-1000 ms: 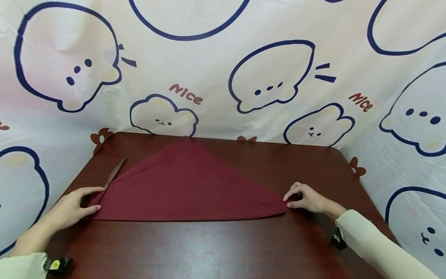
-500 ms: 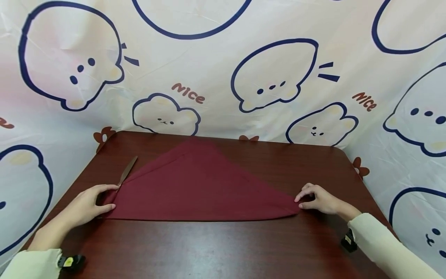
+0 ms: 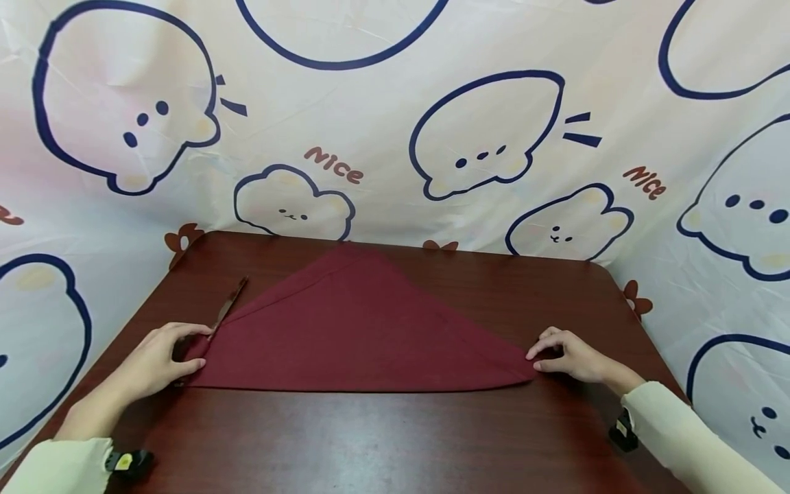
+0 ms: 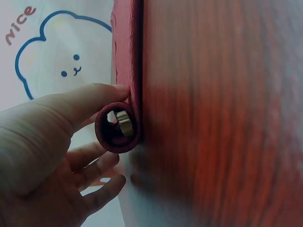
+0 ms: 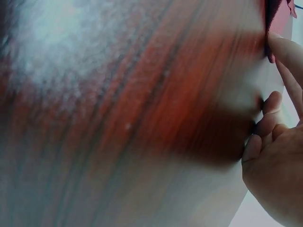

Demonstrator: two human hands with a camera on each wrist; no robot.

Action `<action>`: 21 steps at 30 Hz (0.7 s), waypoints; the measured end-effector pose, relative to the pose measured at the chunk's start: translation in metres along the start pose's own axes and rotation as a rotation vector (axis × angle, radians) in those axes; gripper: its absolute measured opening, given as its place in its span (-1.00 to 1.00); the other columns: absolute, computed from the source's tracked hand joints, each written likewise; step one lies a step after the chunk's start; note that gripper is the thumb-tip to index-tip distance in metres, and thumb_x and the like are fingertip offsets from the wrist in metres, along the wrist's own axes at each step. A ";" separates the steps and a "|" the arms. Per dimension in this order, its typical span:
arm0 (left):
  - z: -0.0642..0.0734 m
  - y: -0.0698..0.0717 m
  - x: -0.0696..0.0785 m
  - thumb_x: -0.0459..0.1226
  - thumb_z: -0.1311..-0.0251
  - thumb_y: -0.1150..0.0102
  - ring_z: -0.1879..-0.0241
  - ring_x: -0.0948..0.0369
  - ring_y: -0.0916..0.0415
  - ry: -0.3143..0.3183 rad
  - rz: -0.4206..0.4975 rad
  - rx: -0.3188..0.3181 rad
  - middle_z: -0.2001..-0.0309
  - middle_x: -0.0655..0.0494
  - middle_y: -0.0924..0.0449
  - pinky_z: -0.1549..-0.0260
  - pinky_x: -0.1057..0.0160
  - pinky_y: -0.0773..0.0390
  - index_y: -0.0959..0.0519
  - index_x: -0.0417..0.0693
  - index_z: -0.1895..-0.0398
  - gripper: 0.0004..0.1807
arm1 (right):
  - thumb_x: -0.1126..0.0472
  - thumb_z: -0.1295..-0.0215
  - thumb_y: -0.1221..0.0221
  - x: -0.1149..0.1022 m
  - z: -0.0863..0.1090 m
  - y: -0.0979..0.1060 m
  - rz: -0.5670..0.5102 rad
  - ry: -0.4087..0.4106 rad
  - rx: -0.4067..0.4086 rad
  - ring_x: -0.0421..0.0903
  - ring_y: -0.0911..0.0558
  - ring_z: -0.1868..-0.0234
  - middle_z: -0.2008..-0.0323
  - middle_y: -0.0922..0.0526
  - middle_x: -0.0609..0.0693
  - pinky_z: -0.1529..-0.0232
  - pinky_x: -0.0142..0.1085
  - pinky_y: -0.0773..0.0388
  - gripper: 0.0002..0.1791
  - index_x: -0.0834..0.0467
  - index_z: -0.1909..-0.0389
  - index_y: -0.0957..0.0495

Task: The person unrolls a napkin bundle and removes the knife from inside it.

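maroon fabric, a folded cloth (image 3: 370, 329), lies as a broad triangle in the middle of the table, its peak at the far edge and its long folded side toward the person. at its left corner the cloth curls into a small roll; the left wrist view, looking into the near end, shows a shiny metal piece (image 4: 125, 124) inside. a slim, knife-like metal utensil (image 3: 228, 307) sticks out of the far end; whether the two are one object i cannot tell.

what changes over the last second: the cloth and both hands shift a little to the right, and the utensil turns from its broad face to a thinner, edge-on look. i take that as the roll turning over slightly with the utensil inside, so the wrapping seems begun but barely advanced, with most of the triangle flat.

the left hand (image 3: 154, 360) bends around the roll, thumb on one side, fingers on the other. the right hand (image 3: 574, 357) appears to pinch the right tip, probably holding it steady.

beyond are the dark wood-grain table (image 3: 370, 446) and a cartoon-printed backdrop (image 3: 382, 130).
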State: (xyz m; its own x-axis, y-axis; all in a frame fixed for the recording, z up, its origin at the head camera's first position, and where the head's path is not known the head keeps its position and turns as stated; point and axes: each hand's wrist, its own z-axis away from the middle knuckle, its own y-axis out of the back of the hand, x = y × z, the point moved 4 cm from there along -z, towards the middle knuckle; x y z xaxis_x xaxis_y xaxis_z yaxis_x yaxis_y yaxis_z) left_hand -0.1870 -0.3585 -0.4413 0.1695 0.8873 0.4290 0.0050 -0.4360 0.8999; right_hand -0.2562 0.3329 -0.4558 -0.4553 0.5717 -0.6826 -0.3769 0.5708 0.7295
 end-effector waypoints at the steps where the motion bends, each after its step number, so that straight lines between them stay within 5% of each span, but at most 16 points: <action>1: 0.001 0.001 -0.002 -0.36 -0.03 -0.48 -0.05 -0.32 -0.43 0.007 0.001 0.004 -0.09 -0.48 -0.51 0.02 -0.40 -0.42 -0.57 -0.26 -0.11 -0.48 | 0.27 -0.22 -0.39 0.000 0.000 0.000 0.000 -0.004 -0.002 -0.29 -0.43 0.16 0.22 -0.55 -0.05 0.15 -0.38 -0.39 -0.88 0.05 0.23 -0.77; 11: 0.007 0.009 -0.018 -0.47 -0.04 -0.40 0.10 -0.21 -0.51 0.035 0.005 0.078 0.04 -0.38 -0.60 0.22 -0.16 -0.55 -0.56 -0.27 -0.09 -0.52 | 0.23 -0.22 -0.40 0.001 0.000 0.000 0.020 -0.042 -0.007 -0.36 -0.40 0.15 0.21 -0.53 -0.07 0.14 -0.39 -0.37 -0.89 0.03 0.24 -0.77; 15: 0.008 0.011 -0.024 -0.45 -0.06 -0.40 0.19 0.27 -0.51 0.036 0.010 0.081 0.10 -0.28 -0.66 0.32 0.23 -0.50 -0.59 -0.23 -0.05 -0.57 | 0.23 -0.22 -0.40 0.001 0.001 0.001 0.015 -0.042 -0.005 -0.37 -0.39 0.14 0.21 -0.53 -0.07 0.15 -0.39 -0.36 -0.89 0.03 0.24 -0.77; 18: 0.009 0.012 -0.026 -0.43 -0.09 -0.40 0.26 0.60 -0.32 0.039 0.018 0.070 0.10 -0.24 -0.67 0.38 0.38 -0.44 -0.60 -0.22 -0.05 -0.59 | 0.23 -0.23 -0.39 0.002 0.001 0.001 0.010 -0.038 -0.005 -0.36 -0.40 0.14 0.20 -0.54 -0.06 0.14 -0.39 -0.37 -0.89 0.03 0.24 -0.77; 21: 0.011 0.012 -0.027 -0.42 -0.11 -0.40 0.23 0.51 -0.40 0.051 0.018 0.058 0.09 -0.26 -0.67 0.37 0.36 -0.45 -0.59 -0.24 -0.07 -0.58 | 0.23 -0.23 -0.39 0.003 0.000 0.000 0.000 -0.027 -0.009 -0.33 -0.41 0.15 0.21 -0.55 -0.05 0.15 -0.39 -0.38 -0.89 0.03 0.23 -0.77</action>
State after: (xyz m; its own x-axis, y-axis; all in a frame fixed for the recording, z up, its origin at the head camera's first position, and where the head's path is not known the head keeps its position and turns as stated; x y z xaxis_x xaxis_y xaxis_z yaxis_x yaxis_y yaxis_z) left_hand -0.1807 -0.3892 -0.4431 0.1194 0.8851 0.4499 0.0599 -0.4587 0.8866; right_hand -0.2574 0.3350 -0.4581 -0.4337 0.5874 -0.6833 -0.3844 0.5652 0.7299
